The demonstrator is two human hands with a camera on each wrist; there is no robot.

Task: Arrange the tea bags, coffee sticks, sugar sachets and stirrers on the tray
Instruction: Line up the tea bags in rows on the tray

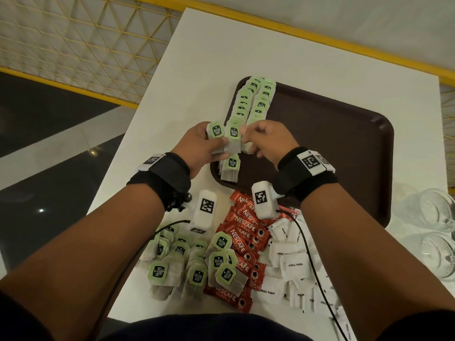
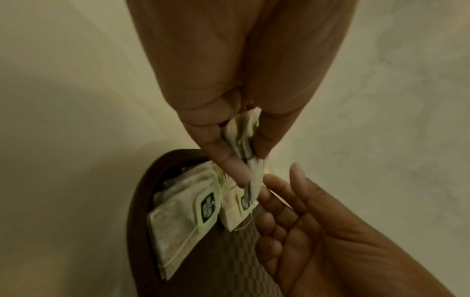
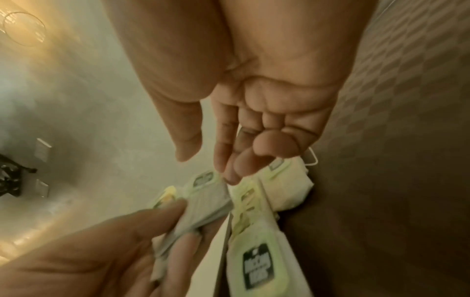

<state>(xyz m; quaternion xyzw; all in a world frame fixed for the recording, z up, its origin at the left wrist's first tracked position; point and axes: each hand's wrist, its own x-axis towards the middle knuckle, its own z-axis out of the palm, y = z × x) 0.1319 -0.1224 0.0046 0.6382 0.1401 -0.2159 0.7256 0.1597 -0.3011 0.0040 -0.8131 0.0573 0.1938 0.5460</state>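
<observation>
- Two rows of tea bags [image 1: 254, 102] are laid overlapping along the left edge of the brown tray [image 1: 344, 148]; the rest of the tray is bare.
- A small stack of tea bags [image 1: 222, 141] is held in the left hand [image 1: 204, 146], pinched between thumb and fingers, over the tray's near-left corner.
- One bag's green tag [image 1: 234, 132] is being picked from that stack by the right hand [image 1: 268, 141]: grip is fingertips curled at the tag; whether contact is fully closed can't be told from the blurred wrist views.
- One more tea bag [image 1: 230, 171] lies at the tray's near edge, out of line with the rows.
- Still on the counter [image 1: 216, 45], near side: a loose pile of tea bags [image 1: 187, 264], Nescafe coffee sticks [image 1: 243, 232], white sugar sachets [image 1: 295, 264].
- No stirrers are seen in any view.
- Judged progress: early. Tea bags are partly done; coffee, sugar and stirrers are not started.
</observation>
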